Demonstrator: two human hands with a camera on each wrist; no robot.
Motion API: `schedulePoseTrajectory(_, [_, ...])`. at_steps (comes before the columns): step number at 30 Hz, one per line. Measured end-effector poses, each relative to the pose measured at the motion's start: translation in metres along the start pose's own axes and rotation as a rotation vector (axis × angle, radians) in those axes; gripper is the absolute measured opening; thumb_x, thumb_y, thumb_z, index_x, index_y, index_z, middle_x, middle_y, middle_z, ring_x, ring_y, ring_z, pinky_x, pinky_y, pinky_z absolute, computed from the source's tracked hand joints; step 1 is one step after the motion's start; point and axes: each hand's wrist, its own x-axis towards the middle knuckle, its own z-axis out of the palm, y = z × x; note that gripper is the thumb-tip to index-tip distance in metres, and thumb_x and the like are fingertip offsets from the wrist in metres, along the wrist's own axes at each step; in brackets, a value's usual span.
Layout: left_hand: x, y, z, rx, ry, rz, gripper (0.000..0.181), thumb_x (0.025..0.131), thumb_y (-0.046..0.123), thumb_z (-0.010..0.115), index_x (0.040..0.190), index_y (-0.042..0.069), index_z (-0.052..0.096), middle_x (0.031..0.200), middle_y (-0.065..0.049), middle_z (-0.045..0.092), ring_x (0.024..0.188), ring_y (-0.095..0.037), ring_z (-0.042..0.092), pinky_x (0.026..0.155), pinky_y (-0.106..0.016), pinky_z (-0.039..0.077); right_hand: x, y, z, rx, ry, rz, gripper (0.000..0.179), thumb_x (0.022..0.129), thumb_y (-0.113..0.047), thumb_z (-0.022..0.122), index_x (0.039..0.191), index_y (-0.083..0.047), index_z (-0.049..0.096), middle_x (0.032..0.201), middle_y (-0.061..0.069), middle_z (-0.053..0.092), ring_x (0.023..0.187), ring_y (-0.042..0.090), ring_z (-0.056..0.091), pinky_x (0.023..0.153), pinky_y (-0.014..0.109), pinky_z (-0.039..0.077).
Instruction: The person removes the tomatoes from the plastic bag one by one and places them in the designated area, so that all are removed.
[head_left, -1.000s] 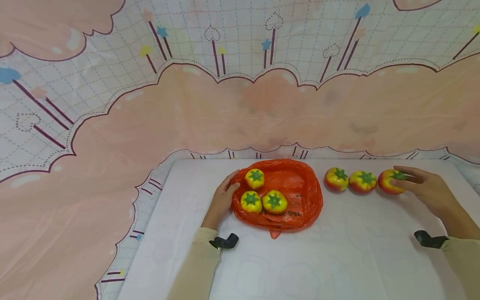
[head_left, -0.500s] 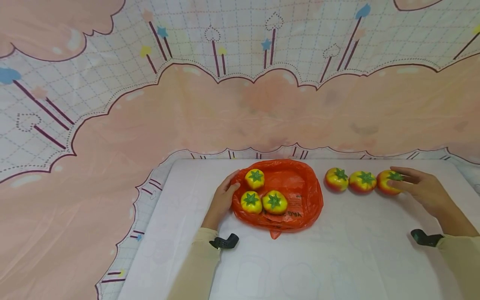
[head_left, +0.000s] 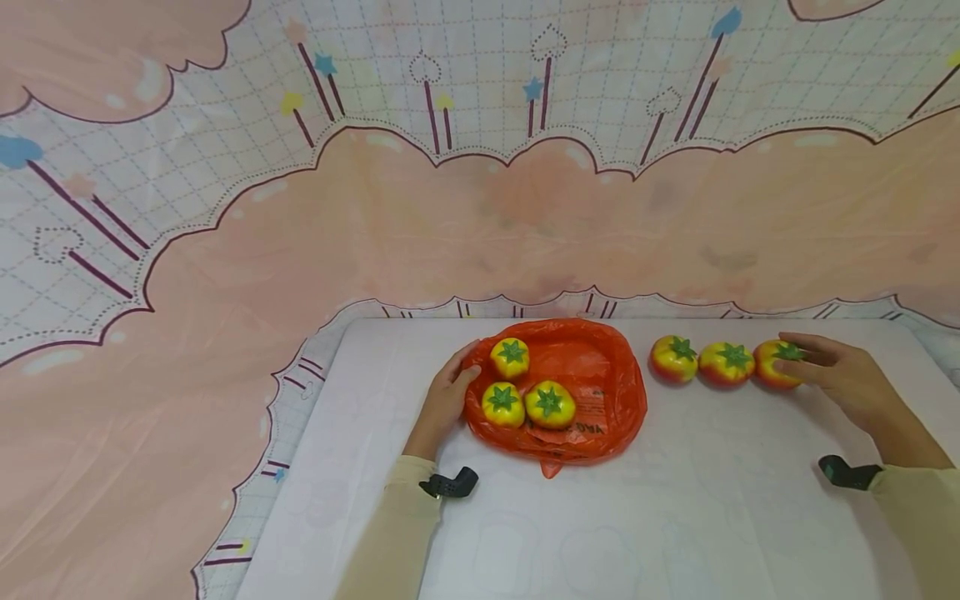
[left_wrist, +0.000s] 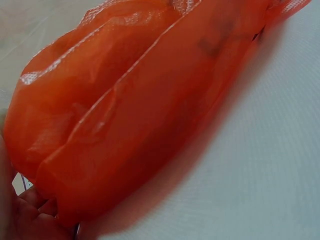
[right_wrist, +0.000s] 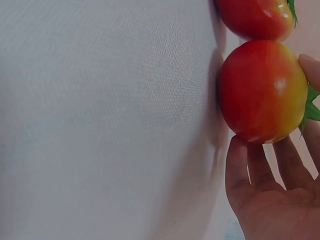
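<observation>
A red plastic bag (head_left: 626,375) lies spread with its mouth facing up on the table, its rim forming a loose ring. At its left side my left hand (head_left: 448,390) grips the rim; the curled fingers (left_wrist: 42,212) show under the bag's edge in the left wrist view. Inside sit three yellow tomatoes with green star-shaped tops, one tomato (head_left: 550,406) nearest the bag's middle. To the right, my right hand (head_left: 851,379) holds the end tomato (head_left: 767,364) of a row, thumb on one side and fingertips on the other.
Two more red-and-yellow tomatoes, a middle tomato (head_left: 724,367) and a left tomato (head_left: 672,360), line up between the bag and my right hand. The white table (head_left: 570,533) ends at a patterned cloth backdrop (head_left: 480,217).
My right hand has shifted slightly left with the end tomato, which now sits closer to the middle one. The left hand and the bag stay where they were.
</observation>
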Motion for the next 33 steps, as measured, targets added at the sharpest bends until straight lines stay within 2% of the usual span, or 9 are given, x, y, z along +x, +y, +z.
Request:
schedulePoseTrajectory(8, [0.0007, -0.0008, 0.0002, -0.009, -0.002, 0.002, 0.042, 0.103, 0.043, 0.055, 0.143, 0.052, 0.049, 0.159, 0.014, 0.043, 0.152, -0.02, 0.035, 0.121, -0.052, 0.036, 0.0005, 0.0014, 0.0016, 0.035, 0.008, -0.016, 0.095, 0.094, -0.062, 0.061, 0.162, -0.01, 0.021, 0.164, 0.034, 0.015, 0.143, 0.06, 0.018, 0.106, 0.08, 0.03])
schedulePoseTrajectory(26, [-0.0008, 0.0028, 0.0007, -0.018, 0.0, 0.005, 0.042, 0.103, 0.039, 0.054, 0.144, 0.049, 0.05, 0.159, 0.013, 0.044, 0.152, -0.019, 0.035, 0.122, -0.049, 0.035, 0.0039, 0.0059, 0.0047, 0.076, 0.016, -0.034, 0.095, 0.09, -0.064, 0.063, 0.163, -0.017, 0.024, 0.166, 0.03, 0.014, 0.146, 0.055, 0.017, 0.111, 0.076, 0.029])
schedulePoseTrajectory(33, [-0.0004, 0.002, 0.0005, -0.027, -0.007, 0.002, 0.042, 0.104, 0.039, 0.054, 0.144, 0.048, 0.051, 0.159, 0.012, 0.044, 0.152, -0.02, 0.035, 0.122, -0.049, 0.035, 0.0029, 0.005, 0.0054, 0.077, 0.02, -0.034, 0.095, 0.091, -0.063, 0.063, 0.163, -0.015, 0.024, 0.166, 0.031, 0.013, 0.146, 0.057, 0.017, 0.111, 0.076, 0.029])
